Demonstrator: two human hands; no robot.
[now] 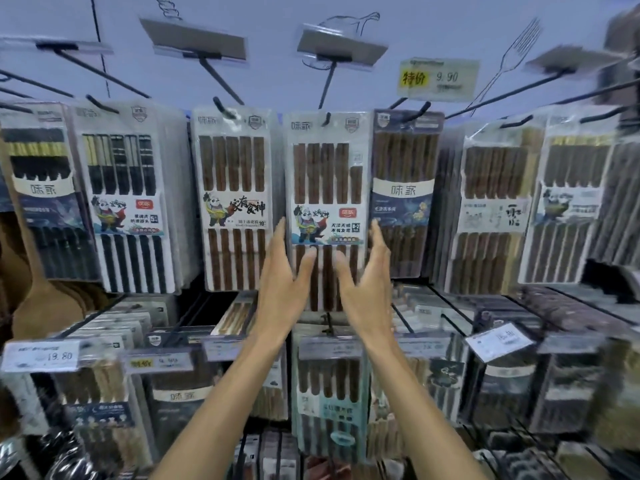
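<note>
A pack of brown wooden chopsticks (325, 181) with a white card and a cartoon label hangs on a black hook in the middle of the display. My left hand (284, 275) holds its lower left edge, thumb on the front and fingers running up the side. On the lower right edge my right hand (369, 275) does the same, with its thumb on the front. The pack's bottom end shows between my two hands.
Similar packs hang close on both sides: brown chopsticks (235, 199) to the left, a dark blue pack (403, 195) to the right, black ones (126, 199) further left. A yellow price tag (438, 77) hangs above. A lower row of packs (330, 393) and price labels stands below my wrists.
</note>
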